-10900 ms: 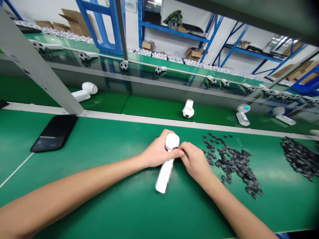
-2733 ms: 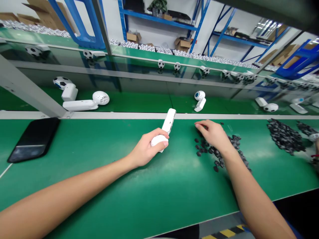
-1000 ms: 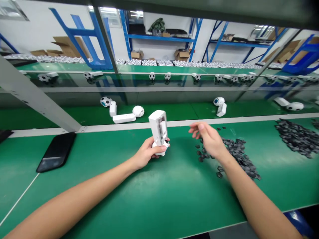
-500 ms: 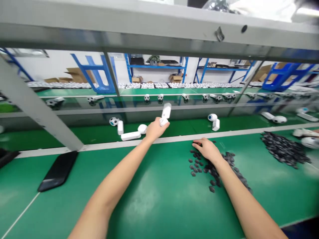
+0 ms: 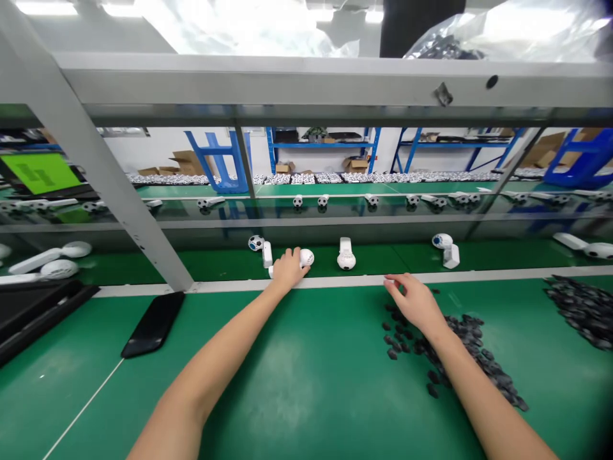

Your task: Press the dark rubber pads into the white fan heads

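Observation:
My left hand (image 5: 287, 269) is closed over a white ball-headed device (image 5: 307, 257) on the dark green strip beyond the ledge; its fingers cover most of the handle. Just right of it stands a similar white device (image 5: 346, 260), its ball end toward me. Another device (image 5: 256, 243) with a black-and-white football-patterned ball lies beyond my left hand. My right hand (image 5: 414, 300) hovers above the near ends of scattered small black pieces (image 5: 469, 338). Its thumb and fingertips come together; whatever lies between them is too small to make out.
A black phone-like slab (image 5: 153, 324) lies on the green table left of my arm. A white post (image 5: 129, 211) and overhead beam (image 5: 287, 89) frame the bench. Another white device (image 5: 443, 241) lies at right, beyond a pale ledge (image 5: 345, 281). More black pieces (image 5: 584, 310) are heaped far right.
The white device my left hand held up now stands on the dark green strip. That hand has moved left onto another device. My right hand stays by the black pieces; the view has shifted.

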A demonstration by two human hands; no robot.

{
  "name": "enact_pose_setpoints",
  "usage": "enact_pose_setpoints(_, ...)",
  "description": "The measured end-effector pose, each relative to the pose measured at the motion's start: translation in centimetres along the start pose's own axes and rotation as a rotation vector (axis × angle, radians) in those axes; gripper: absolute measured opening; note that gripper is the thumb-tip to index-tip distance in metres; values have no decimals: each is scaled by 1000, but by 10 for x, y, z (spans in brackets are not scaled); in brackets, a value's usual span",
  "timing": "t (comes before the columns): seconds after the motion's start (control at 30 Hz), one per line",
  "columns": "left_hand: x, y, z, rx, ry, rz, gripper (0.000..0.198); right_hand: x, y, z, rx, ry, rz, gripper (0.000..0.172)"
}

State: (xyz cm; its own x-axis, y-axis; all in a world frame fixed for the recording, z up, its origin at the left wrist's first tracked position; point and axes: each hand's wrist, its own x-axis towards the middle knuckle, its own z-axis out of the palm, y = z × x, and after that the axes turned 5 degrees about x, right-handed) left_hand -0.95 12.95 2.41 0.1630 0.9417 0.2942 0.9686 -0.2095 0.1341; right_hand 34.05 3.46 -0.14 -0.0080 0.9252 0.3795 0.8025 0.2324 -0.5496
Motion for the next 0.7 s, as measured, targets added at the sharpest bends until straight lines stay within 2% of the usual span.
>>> enact_pose_setpoints(0.07,-6,4,-9,-38,21,55,59,-2,-15,2,103,22,-68,41)
enact_pose_setpoints(0.13,-22,21,-17,-83,55,161,61,-9,-34,5,224,59,-127,42)
enact_pose_setpoints(0.23,-64,56,-20,-155,81,340,62,-27,-66,16,509,125,-236,56)
enact_pose_setpoints(0.3,-95,77,-16,-254,107,473,57,-40,-85,25,673,112,-311,60)
enact_pose_setpoints(0.4,-125,93,-9,-403,91,479,57,-52,-102,32,691,118,-318,45)
enact_pose_setpoints(0.5,-130,91,-3,-437,27,444,56,-55,-106,31,628,133,-287,46)
enact_pose_setpoints(0.6,-125,87,1,-364,62,522,44,-54,-107,26,611,96,-240,51)
enact_pose_setpoints(0.7,-125,91,3,-292,89,557,43,-51,-108,26,624,88,-113,54)
